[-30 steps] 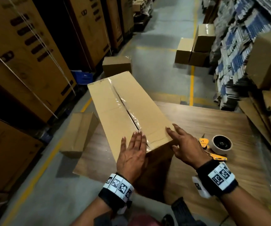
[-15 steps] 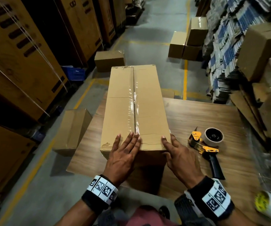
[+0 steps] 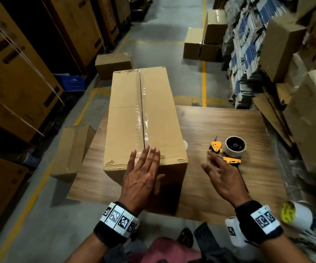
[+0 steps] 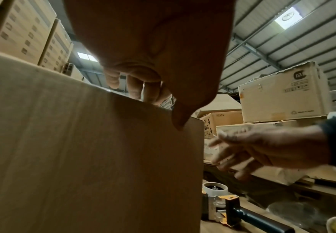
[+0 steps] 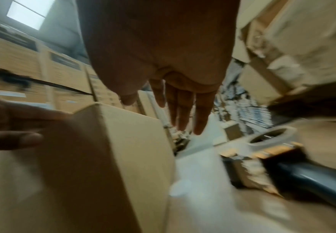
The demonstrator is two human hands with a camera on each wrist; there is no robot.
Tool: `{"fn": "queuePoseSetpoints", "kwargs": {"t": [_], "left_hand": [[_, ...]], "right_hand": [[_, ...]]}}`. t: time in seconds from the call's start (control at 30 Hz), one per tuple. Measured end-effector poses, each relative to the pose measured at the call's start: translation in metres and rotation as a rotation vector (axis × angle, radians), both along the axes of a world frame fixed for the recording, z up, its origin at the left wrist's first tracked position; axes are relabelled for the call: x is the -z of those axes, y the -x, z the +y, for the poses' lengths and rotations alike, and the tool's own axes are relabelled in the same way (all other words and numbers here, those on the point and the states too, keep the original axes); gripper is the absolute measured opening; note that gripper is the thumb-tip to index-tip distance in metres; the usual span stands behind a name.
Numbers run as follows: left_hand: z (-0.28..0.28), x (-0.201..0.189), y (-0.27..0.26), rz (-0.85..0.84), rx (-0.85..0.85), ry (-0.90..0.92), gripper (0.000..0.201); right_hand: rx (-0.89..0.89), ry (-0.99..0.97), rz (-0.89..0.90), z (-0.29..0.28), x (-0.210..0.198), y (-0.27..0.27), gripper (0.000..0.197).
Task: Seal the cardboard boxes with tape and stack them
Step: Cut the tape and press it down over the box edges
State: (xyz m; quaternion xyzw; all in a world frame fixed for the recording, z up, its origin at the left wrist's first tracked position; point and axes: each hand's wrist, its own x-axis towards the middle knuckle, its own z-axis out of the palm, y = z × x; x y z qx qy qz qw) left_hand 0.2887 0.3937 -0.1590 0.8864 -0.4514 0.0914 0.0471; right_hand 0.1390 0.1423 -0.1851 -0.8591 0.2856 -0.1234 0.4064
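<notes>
Cardboard box [image 3: 143, 118] on bench [image 3: 219, 126], long axis near-to-far, taped seam. Left hand [image 3: 142, 177] flat on near end, fingers straight. Right hand [image 3: 223, 179], fingers spread, just short of tape dispenser [image 3: 227, 150] lying right.

Warehouse packing area: tall brown strapped cartons [image 3: 16, 73] line a grey concrete aisle floor [image 3: 162, 44] with yellow painted lane lines [image 3: 203, 80], corrugated metal roof with skylights [image 4: 288, 18], bundled flat printed stock [image 3: 248, 54] stacked right.
</notes>
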Motion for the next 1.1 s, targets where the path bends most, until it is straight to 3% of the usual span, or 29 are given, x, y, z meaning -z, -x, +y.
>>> {"fn": "queuePoseSetpoints", "kwargs": {"t": [0.13,0.33,0.43,0.53,0.63,0.83,1.0,1.1], "left_hand": [[-0.011,0.016,0.006,0.012,-0.041,-0.033,0.081],[-0.01,0.021,0.005,0.01,-0.046,0.026,0.084],[-0.01,0.021,0.004,0.034,-0.05,0.028,0.084],[-0.01,0.018,0.004,0.086,-0.051,0.045,0.082],[-0.011,0.007,0.004,0.225,-0.066,0.157,0.079],[-0.034,-0.042,-0.009,0.518,-0.108,0.691,0.071],[-0.074,-0.073,-0.019,0.703,-0.091,0.724,0.103],[-0.077,-0.078,-0.027,0.847,-0.106,0.782,0.103]], "right_hand": [[0.259,0.081,0.253,-0.052,0.053,0.031,0.064],[0.384,-0.171,0.498,-0.098,0.106,0.023,0.056],[0.475,-0.321,0.483,-0.108,0.117,0.014,0.036],[0.534,-0.566,0.328,-0.109,0.121,0.013,0.028],[0.438,-0.717,0.225,-0.1,0.095,0.021,0.021],[0.097,-0.913,-0.007,-0.065,-0.006,0.038,0.027],[-0.131,-0.819,-0.043,-0.047,-0.072,0.025,0.04],[-0.159,-0.791,-0.068,-0.037,-0.091,0.017,0.04]]}}
